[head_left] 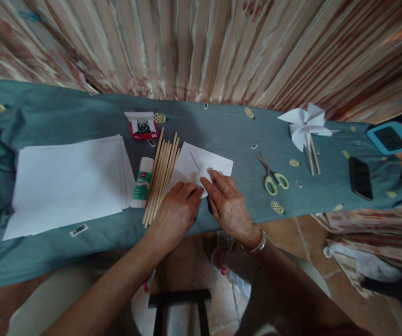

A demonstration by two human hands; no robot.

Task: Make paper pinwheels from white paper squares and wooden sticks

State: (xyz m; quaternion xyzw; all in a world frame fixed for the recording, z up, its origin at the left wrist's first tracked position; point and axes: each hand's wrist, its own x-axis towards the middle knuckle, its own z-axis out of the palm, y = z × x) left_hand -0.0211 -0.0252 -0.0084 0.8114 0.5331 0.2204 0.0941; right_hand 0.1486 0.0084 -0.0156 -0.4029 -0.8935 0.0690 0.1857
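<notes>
Fingers [186,188] of the left hand [173,210] are curled together at the near side of a white paper piece [218,163]; those of the right hand [231,200] are laid slightly apart on it. Whether it is pinched cannot be told. It is placed toward the worktop's [229,123] near edge. Light, thin and easily creased, it is probably best held by its corners, away from the dark line [194,160], apparently a cut. Just to its left, wooden sticks [162,177] are bunched.

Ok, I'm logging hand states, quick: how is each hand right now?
Left hand: curled at the small white paper; whether it grips cannot be told.
Right hand: loosely open, touching the same paper.
</notes>
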